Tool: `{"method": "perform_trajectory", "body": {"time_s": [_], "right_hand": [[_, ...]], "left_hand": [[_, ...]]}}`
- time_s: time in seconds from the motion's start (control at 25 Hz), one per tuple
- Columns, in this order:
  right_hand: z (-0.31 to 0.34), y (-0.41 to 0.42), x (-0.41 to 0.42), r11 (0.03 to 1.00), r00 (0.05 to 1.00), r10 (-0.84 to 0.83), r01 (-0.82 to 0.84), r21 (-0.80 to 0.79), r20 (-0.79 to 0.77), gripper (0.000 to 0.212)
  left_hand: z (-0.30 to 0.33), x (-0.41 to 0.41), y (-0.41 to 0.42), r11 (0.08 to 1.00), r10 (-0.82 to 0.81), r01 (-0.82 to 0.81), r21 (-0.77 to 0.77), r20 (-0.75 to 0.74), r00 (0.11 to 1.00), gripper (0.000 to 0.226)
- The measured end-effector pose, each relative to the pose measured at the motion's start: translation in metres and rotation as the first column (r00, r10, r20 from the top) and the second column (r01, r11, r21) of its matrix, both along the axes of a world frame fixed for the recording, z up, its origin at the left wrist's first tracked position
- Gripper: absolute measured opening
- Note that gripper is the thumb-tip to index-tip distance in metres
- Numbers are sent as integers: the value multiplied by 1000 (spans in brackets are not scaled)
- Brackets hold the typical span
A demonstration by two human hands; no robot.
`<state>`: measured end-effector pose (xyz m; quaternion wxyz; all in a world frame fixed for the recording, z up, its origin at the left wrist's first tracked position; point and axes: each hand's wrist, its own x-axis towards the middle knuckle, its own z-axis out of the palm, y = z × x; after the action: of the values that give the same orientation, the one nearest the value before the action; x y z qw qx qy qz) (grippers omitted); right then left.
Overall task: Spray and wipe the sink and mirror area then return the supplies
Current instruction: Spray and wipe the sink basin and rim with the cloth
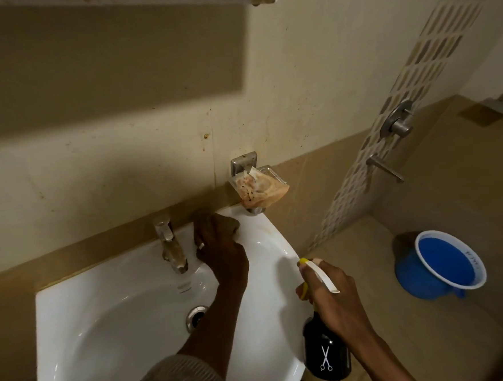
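Sink point(128, 312): a white basin fixed to the wall; I see it filling the lower left, drain point(196, 316) near its middle.
Cloth point(225, 222): a brownish cloth on the sink's back rim, just right of the tap, mostly covered by my left hand.
Left hand point(218, 249): reaches across the basin and presses on the cloth; fingers curled down around it, a ring on one finger.
Spray bottle point(325, 354): black, with a small white scissors mark, white trigger and yellow nozzle; it sits in the air just past the sink's right edge.
Right hand point(329, 295): fingers wrapped around the bottle's neck and trigger, nozzle pointing toward the sink.
Tap point(170, 243): a stained metal tap at the back of the basin, left of my left hand.
Soap dish point(259, 186): wall-mounted above the sink's back right corner, holding a crumpled orange-stained wrapper.
Bucket point(449, 262): blue with a white rim, on the floor well to the right.
Shower valve point(395, 120): metal, on the patterned tile strip at right.
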<state>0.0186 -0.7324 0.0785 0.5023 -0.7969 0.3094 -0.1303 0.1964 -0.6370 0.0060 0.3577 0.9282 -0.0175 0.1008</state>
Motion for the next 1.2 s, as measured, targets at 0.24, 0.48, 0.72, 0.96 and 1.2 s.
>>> {"method": "perform_trajectory", "body": {"time_s": [0.24, 0.48, 0.72, 0.96, 1.2], "right_hand": [[-1, -10, -3, 999, 999, -25, 25, -22, 38, 37], [10, -33, -18, 996, 986, -69, 76, -45, 149, 41], [36, -48, -25, 974, 953, -225, 215, 68, 202, 35], [70, -54, -27, 943, 907, -327, 294, 157, 266, 33], [76, -48, -24, 957, 924, -280, 247, 154, 259, 33]], "left_hand": [[-5, -24, -41, 978, -194, 202, 54, -127, 973, 56], [2, -63, -74, 915, -399, 387, -112, -117, 909, 58], [7, -115, -69, 836, -549, 530, -145, -248, 798, 26], [42, -157, -38, 637, -683, 770, 20, -449, 577, 24], [61, -145, 27, 672, -731, 471, -572, -617, 292, 28]]}}
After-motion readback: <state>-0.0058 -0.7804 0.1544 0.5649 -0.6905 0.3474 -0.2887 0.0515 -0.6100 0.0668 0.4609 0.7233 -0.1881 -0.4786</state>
